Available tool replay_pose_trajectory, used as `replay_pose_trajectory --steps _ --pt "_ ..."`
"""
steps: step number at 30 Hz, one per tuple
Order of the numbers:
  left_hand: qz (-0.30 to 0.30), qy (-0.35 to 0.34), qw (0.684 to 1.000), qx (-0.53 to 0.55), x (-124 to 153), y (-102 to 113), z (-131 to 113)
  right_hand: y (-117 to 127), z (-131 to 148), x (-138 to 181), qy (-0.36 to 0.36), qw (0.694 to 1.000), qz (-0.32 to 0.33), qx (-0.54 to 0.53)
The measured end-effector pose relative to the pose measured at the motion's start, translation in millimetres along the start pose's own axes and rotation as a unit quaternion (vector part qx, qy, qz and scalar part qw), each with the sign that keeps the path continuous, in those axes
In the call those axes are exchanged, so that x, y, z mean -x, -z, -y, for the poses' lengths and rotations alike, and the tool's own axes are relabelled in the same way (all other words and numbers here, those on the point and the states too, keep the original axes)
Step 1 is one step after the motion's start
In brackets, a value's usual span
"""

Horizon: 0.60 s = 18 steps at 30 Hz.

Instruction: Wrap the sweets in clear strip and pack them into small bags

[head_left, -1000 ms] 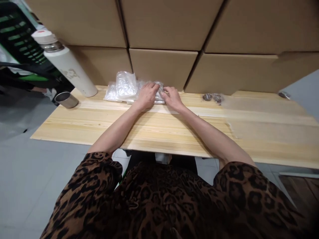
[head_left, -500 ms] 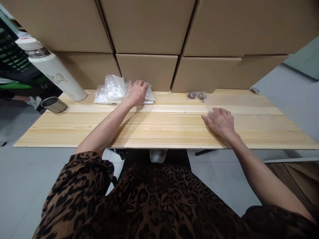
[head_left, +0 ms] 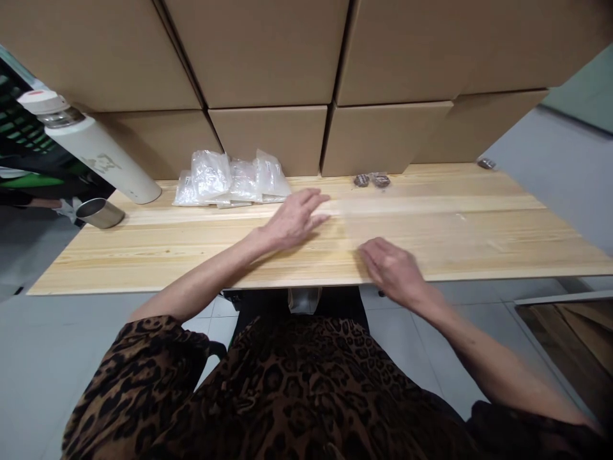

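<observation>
A thin clear plastic sheet or bag (head_left: 431, 233) lies on the wooden tabletop, its outline faint. My right hand (head_left: 390, 265) pinches the sheet's near left corner, slightly smeared by motion. To its left my left hand (head_left: 299, 218) hovers low over the wood, fingers stretched toward the sheet's left edge and holding nothing. Behind the left hand, flat packets in clear plastic (head_left: 234, 182) are piled against the cartons. Two small dark brown items in clear wrapping (head_left: 371, 181) rest behind the sheet.
Stacked cardboard boxes (head_left: 268, 137) wall off the table's back edge. At the left stand a white thermos bottle (head_left: 108, 160) and a metal cup (head_left: 100, 214). A small shiny item (head_left: 486, 163) lies at the far right corner. The wooden tabletop (head_left: 143, 255) ends close to my body.
My left hand has left the plastic packets and come right and nearer. My right hand has moved left and nearer with the clear sheet, its fingers closing from spread to a pinch.
</observation>
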State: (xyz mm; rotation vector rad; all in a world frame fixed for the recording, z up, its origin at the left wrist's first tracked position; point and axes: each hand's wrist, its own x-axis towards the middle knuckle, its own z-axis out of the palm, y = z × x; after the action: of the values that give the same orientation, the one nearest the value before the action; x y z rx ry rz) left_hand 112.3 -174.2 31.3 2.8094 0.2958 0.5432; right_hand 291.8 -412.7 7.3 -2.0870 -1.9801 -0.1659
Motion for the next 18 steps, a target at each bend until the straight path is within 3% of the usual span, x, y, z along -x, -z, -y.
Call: replay_pose_trajectory --steps 4,6,9,11,15,18 --pt "0.128 -0.012 0.99 0.06 15 -22 -27 7 42 -17 0.086 0.974 0.043 -0.205" --pt "0.193 0.005 0.98 0.055 20 -23 -28 17 37 -37 0.035 0.966 0.065 -0.25" --pt "0.242 0.023 0.969 0.035 22 -13 -18 28 -3 -79 -0.136 0.976 0.0 -0.169" --pt "0.256 0.031 0.966 0.036 21 -4 -8 28 -42 -110 -0.208 0.972 -0.035 -0.108" --pt "0.259 0.031 0.963 0.063 23 2 11 10 -109 -151 -0.334 0.942 0.003 -0.038" --pt "0.245 0.023 0.967 0.068 26 -1 14 -7 -135 -161 -0.379 0.924 0.035 -0.033"
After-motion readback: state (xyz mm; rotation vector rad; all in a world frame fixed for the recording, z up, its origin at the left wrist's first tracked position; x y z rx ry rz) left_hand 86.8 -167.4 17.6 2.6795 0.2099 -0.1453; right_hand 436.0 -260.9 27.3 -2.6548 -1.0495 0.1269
